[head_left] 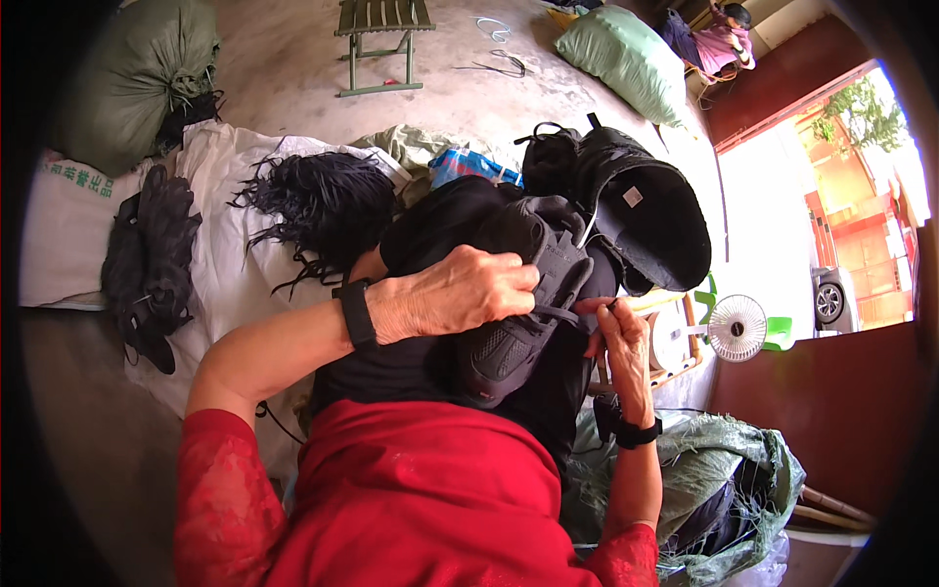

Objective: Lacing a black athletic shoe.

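A black sneaker (504,347) lies across my lap, its toe pointing toward me. My left hand (479,289) is closed over the lacing area, fingertips pinched at a black shoelace (556,314). On the shoe's right side, my right hand (623,338) pinches with thumb and forefinger at the lace; its exact end is hard to make out. A pale strand (588,229) shows near the shoe's opening. To the left, a heap of black laces (328,201) rests on white sheeting. An open black container (650,220) stands just beyond the sneaker.
More black shoes (152,264) lie at the left. A small folding stool (383,44), a dark green sack (137,83) and a pale green sack (624,64) stand farther off. At right are a white fan (737,328) and an open woven sack (773,460). Another person (722,44) is at upper right.
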A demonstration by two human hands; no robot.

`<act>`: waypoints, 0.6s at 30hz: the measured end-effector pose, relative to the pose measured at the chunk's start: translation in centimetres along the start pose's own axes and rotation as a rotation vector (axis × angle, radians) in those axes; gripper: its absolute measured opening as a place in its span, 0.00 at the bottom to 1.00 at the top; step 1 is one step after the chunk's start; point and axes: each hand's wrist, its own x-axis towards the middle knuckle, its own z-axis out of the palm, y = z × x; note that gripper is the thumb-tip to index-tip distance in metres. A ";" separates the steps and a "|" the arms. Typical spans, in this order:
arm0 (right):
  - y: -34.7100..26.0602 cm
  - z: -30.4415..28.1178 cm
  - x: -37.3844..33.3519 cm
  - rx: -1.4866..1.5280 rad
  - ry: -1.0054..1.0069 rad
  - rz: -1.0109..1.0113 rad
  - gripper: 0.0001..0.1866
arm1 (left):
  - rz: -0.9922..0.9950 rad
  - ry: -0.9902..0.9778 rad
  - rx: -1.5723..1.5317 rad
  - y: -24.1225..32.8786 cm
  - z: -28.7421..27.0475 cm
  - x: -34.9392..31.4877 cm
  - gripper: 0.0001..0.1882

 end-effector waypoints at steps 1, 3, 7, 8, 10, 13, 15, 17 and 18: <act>-0.1 0.2 0.0 0.004 0.004 -0.007 0.16 | 0.063 0.000 0.117 0.1 0.2 -0.1 0.04; -0.1 0.4 0.0 0.086 0.019 0.018 0.15 | 0.114 0.064 0.210 0.2 0.7 -0.6 0.03; 0.2 0.4 0.1 0.081 -0.109 0.031 0.15 | 0.086 0.185 0.383 0.3 2.0 -1.3 0.09; 0.4 0.3 0.2 0.080 -0.109 0.028 0.15 | 0.083 0.174 0.382 0.3 2.3 -1.3 0.09; 0.6 0.2 0.2 0.140 -0.174 0.108 0.15 | 0.044 0.170 0.452 0.1 2.7 -1.4 0.09; 0.7 -0.3 -0.2 0.250 -0.238 0.140 0.15 | 0.040 0.181 0.420 -0.2 3.1 -1.7 0.09; 0.6 -0.9 -0.6 0.400 -0.247 0.207 0.14 | 0.064 0.185 0.395 -0.2 3.2 -2.2 0.08; 0.3 -1.5 -0.8 0.738 -0.271 0.218 0.11 | 0.094 0.166 0.322 -0.1 3.0 -2.9 0.09; 0.0 -1.8 -0.6 0.803 -0.175 0.236 0.10 | 0.090 0.170 0.320 0.0 2.8 -3.2 0.09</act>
